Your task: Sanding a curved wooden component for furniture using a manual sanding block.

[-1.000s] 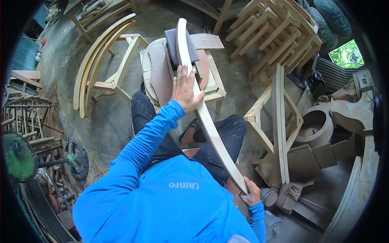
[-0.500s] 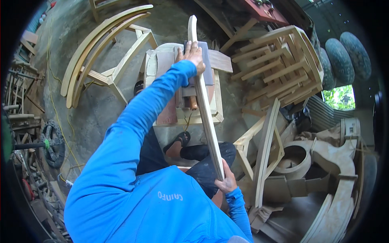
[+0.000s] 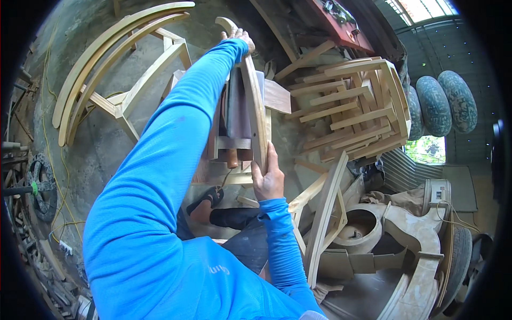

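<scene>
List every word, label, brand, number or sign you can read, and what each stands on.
Blue long-sleeved fabric shirt: pale chest lettering, creased, no whole word readable.
Small white rectangular box, right: dark marks too small to read.
Blue-grey rounded rings: surface marks too blurred.
No text is legible.

A red table (image 3: 337,28) is showing at one o'clock, mottled rounded bundles (image 3: 433,105) are standing between two and three, a tyre (image 3: 460,261) near four, a wheel (image 3: 49,205) near nine.

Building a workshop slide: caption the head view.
Left hand near the far end, right hand at the near end of a long, curved, pale wooden bar.
</scene>
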{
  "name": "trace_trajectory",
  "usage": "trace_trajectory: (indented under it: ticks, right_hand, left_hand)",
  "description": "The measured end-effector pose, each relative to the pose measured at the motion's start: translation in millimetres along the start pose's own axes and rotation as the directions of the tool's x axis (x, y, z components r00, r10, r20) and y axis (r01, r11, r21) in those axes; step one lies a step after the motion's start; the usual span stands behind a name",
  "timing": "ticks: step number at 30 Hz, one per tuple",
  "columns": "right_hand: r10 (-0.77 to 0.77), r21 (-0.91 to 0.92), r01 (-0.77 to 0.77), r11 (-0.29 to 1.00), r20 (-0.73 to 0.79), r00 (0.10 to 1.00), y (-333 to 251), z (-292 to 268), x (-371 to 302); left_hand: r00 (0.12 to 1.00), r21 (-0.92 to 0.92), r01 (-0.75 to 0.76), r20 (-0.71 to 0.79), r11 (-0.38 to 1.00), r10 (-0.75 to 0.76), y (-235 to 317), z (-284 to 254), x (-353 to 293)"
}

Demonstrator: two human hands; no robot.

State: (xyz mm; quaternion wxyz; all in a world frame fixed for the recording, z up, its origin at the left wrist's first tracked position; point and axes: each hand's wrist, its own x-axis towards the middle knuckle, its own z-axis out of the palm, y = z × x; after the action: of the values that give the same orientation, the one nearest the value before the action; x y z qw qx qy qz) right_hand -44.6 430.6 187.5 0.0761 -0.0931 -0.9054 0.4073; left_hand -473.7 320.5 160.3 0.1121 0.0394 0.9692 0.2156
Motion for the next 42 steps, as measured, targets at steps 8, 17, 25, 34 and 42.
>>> trace_trajectory:
  ticks: [8,17,25,34,42]
  right_hand:
    - [0.091,-0.128,-0.078,0.989,0.093,0.992,45,-30,-141]
    - [0.358,-0.081,-0.355,0.931,0.025,0.933,65,-119,-429]
    - [0.447,-0.139,-0.450,0.882,-0.053,0.893,50,-144,-483]
    - [0.273,-0.220,-0.263,0.939,0.014,0.962,5,-117,-306]
    - [0.184,-0.283,-0.157,0.946,0.071,0.980,3,-49,-124]
  left_hand:
    - [0.979,-0.008,-0.205,-0.013,0.979,0.205,14,23,-102]
    - [0.950,-0.012,-0.311,0.009,0.950,0.311,50,18,-253]
    - [0.943,-0.149,-0.331,-0.070,0.932,0.324,52,13,-334]
    - [0.967,-0.175,-0.252,-0.008,0.952,0.255,10,14,-140]
    - [0.985,-0.114,-0.167,0.014,0.979,0.170,-29,24,6]
